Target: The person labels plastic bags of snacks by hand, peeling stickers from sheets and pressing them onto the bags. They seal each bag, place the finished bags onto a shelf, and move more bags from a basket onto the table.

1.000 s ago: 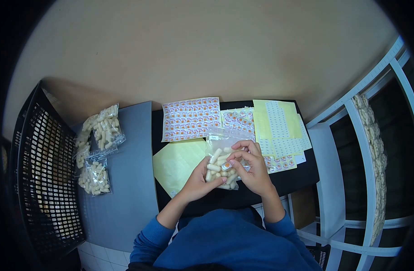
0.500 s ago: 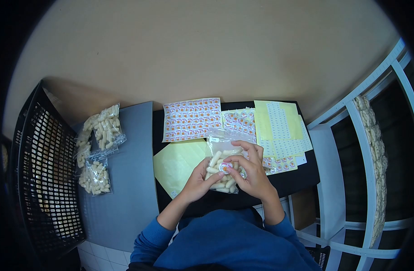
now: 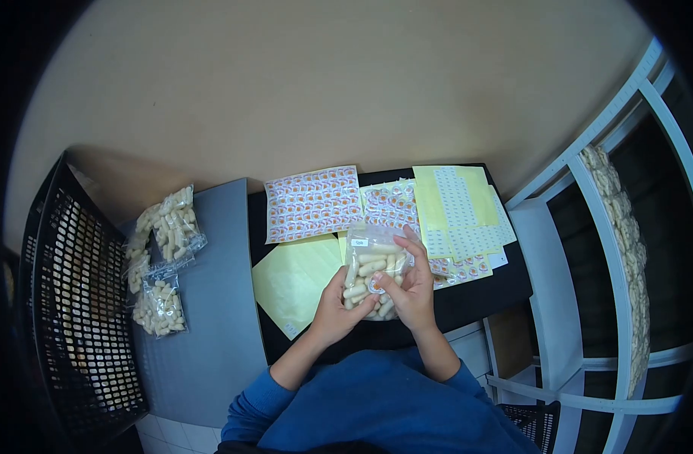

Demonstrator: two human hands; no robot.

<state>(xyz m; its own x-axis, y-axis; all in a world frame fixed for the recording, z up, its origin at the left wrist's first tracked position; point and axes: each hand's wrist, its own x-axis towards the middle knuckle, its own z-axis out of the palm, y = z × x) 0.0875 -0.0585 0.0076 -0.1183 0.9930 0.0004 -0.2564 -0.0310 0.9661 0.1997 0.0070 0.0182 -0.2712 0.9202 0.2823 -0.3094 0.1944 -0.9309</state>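
Observation:
A clear plastic bag (image 3: 373, 266) of pale, finger-shaped pieces is held up in front of my body, above the black table. My left hand (image 3: 337, 310) grips its lower left side, thumb on the front. Around the right edge goes my right hand (image 3: 413, 296), its thumb pressed at a round sticker (image 3: 375, 285) on the bag's front. A small white label (image 3: 359, 243) shows near the bag's top left corner. Behind the bag lie a sheet of round stickers (image 3: 312, 204) and a second, partly used sticker sheet (image 3: 392, 203). Pale yellow backing paper (image 3: 297, 276) lies to the left.
Yellow sheets with small white labels (image 3: 456, 204) lie at the table's right. On the grey table (image 3: 210, 340) are several filled bags (image 3: 161, 306), beside a black perforated crate (image 3: 89, 303). White shelving (image 3: 547, 287) with more bagged goods (image 3: 623, 250) stands right.
My right fingers have gone from pinching around the sticker to wrapping the bag's right edge, with the thumb on the sticker. The bag's label now faces me more. The view has shifted slightly.

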